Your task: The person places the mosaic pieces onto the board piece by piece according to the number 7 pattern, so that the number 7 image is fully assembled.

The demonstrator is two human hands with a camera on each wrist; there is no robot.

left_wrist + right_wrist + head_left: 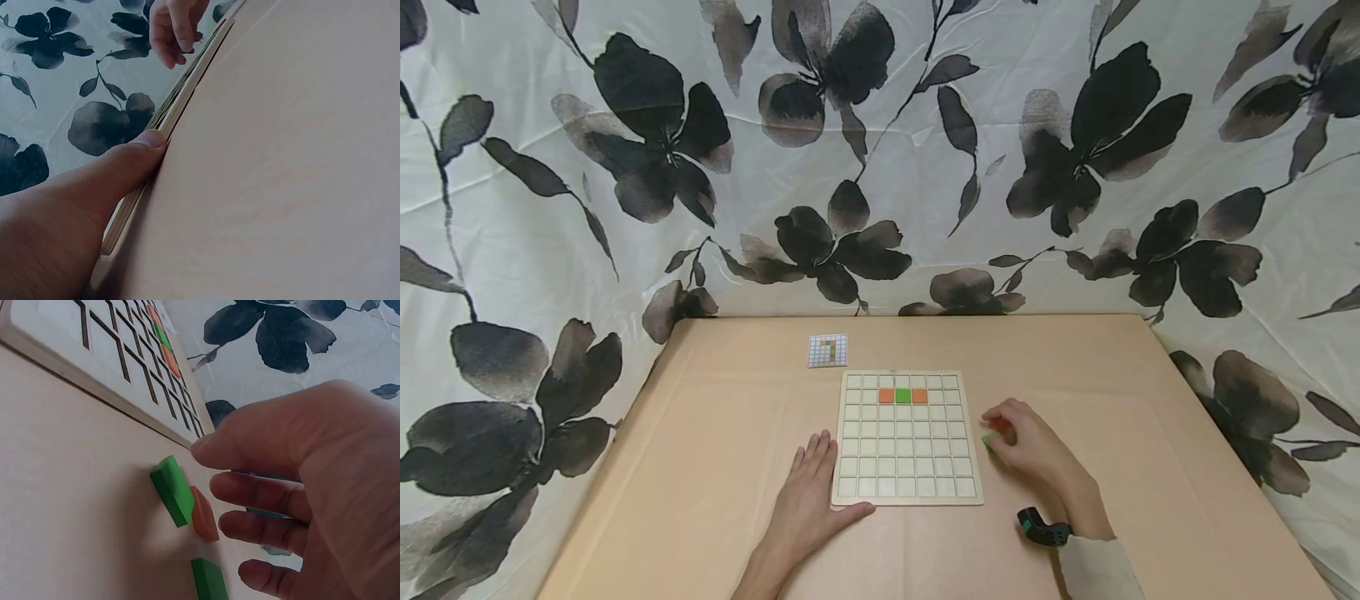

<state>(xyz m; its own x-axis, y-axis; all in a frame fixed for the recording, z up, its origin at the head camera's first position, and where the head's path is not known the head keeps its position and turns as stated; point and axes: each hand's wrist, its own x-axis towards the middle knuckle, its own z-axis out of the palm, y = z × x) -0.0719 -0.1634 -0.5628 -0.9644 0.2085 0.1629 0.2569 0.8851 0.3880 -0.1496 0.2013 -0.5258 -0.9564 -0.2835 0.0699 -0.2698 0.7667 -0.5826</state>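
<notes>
From my remote post I recorded a green tile [174,492] just beside an orange tile [204,515], right of the board [911,467], presumably set there for short reach. The right hand [1030,437] arched close by, its grip loose, pinching nothing. The left hand [808,493] lay straight-fingered along the board's left edge, apparently bracing it. A patterned card [827,351] lay beyond on the surface [700,467], likely for reference.

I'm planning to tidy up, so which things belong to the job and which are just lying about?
Likely the job: grid board, inset orange tiles, inset green tile, loose green tiles, loose orange tile, pattern card.

Just lying about: nothing evident; only floral cloth behind, black wrist device worn.
</notes>
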